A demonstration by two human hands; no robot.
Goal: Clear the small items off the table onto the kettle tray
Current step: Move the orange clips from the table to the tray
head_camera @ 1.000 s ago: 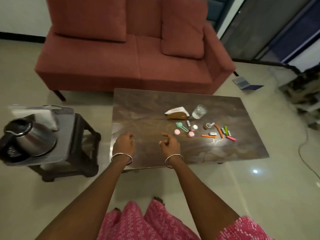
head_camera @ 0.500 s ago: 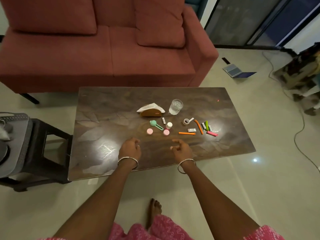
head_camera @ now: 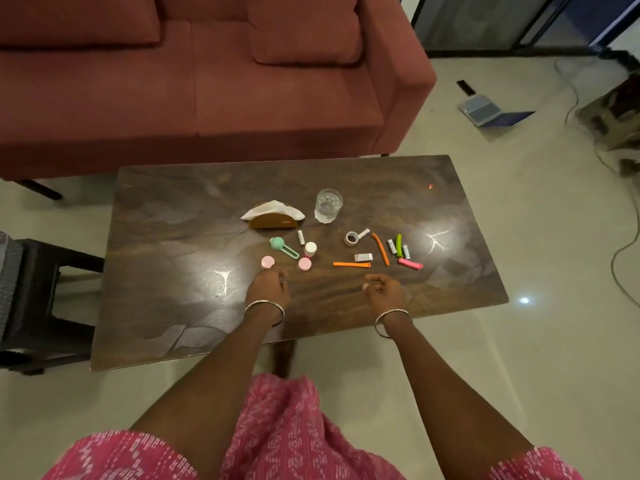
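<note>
Several small items lie in the middle of the dark wooden table (head_camera: 166, 271): two pink round caps (head_camera: 267, 261), a green scoop (head_camera: 282, 246), a small white-capped bottle (head_camera: 310, 250), orange sticks (head_camera: 351, 264), a tape roll (head_camera: 352, 238), a green clip (head_camera: 399, 244) and a pink clip (head_camera: 410, 264). My left hand (head_camera: 267, 286) hovers just below the left pink cap, fingers curled, holding nothing. My right hand (head_camera: 383, 291) hovers below the orange sticks, fingers loosely apart and empty. Only a sliver of the grey kettle tray (head_camera: 4, 271) shows at the left edge.
A napkin holder (head_camera: 273, 216) and a glass of water (head_camera: 327, 205) stand behind the small items. A dark stool (head_camera: 45, 289) carries the tray at the left. A red sofa (head_camera: 207, 81) lies beyond the table. A laptop (head_camera: 485, 110) and cables lie on the floor at right.
The view has swung right, so the kettle and most of its tray have left the frame. Both hands have reached forward closer to the small items. Nothing was picked up.
</note>
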